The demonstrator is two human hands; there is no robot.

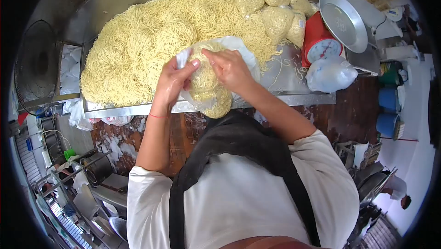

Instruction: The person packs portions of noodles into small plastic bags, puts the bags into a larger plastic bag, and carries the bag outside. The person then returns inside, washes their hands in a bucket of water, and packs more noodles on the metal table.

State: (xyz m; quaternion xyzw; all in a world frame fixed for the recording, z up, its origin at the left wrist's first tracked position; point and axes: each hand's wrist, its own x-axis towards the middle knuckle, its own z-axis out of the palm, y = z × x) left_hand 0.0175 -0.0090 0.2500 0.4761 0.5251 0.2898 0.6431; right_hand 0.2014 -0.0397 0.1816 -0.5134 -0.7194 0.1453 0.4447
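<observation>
Between my hands a clear plastic bag of noodles (pixel 204 81) hangs over the front edge of the metal tray, its lower end bulging toward my apron. My left hand (pixel 173 80) grips the bag's left side, thumb on top and fingers curled. With fingers bent in a pinch, my right hand (pixel 229 68) holds the bag's upper right edge. A whitish plastic sheet or bag (pixel 245 53) spreads out behind and beneath my right hand. Loose yellow noodles (pixel 138 51) lie in a large heap just beyond both hands.
Several filled noodle bags (pixel 275 21) are piled at the back right of the metal tray (pixel 298 98). Beside them stand a red dial scale (pixel 321 42) with a round pan (pixel 342 21) and a stack of clear bags (pixel 330 73). Another person (pixel 396 185) is far right.
</observation>
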